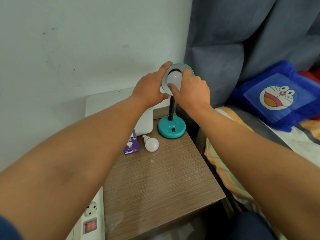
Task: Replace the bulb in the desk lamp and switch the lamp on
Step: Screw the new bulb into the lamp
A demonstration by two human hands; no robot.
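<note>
A teal desk lamp stands at the back of a wooden bedside table (162,184), its round base (171,129) carrying a black switch and its shade (187,67) tilted toward me. A white bulb (174,79) sits in the shade's socket. My left hand (150,87) grips the shade's left rim. My right hand (190,90) has thumb and fingers closed around the bulb. A second white bulb (151,143) lies on its side on the table, beside a purple bulb box (131,146).
A white flat device (121,104) leans at the back left of the table. A white power strip (90,217) with a red switch lies at the lower left. A bed with a blue cartoon cushion (278,96) and grey curtain lies to the right.
</note>
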